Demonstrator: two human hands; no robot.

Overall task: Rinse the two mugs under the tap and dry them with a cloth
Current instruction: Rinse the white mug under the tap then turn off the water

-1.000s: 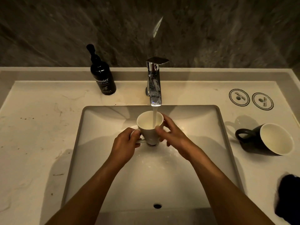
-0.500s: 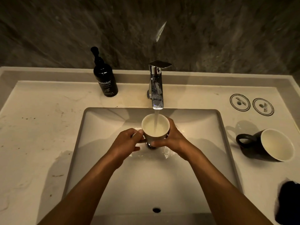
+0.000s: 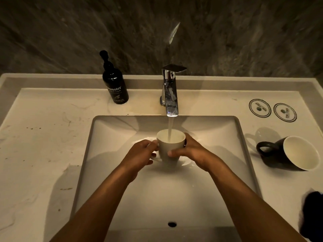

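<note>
Both hands have their grip on the plain white ceramic mug [image 3: 170,147]: the left hand [image 3: 139,155] has its fingers curled at the handle side, and the right hand [image 3: 187,151] wraps the opposite wall, thumb lying across the front. The mug is upright over the middle of the white rectangular basin [image 3: 113,172], directly below the chrome single-lever tap [image 3: 170,95], and the running stream of water [image 3: 170,128] falls straight into its mouth. So the first rinse is under way, not finished; whether the mug is full or overflowing cannot be told in this dim light. The second mug, black outside and white inside [image 3: 293,152], lies on its side on the pale marble tabletop [image 3: 43,137] towards the right edge, handle pointing at the basin, and by its place appears not yet rinsed. A dark cloth [image 3: 312,212] sits at the near right corner, apart from both mugs, so no drying has started. Left to do, as I judge it: finish this rinse, rinse the black mug, dry both.
</note>
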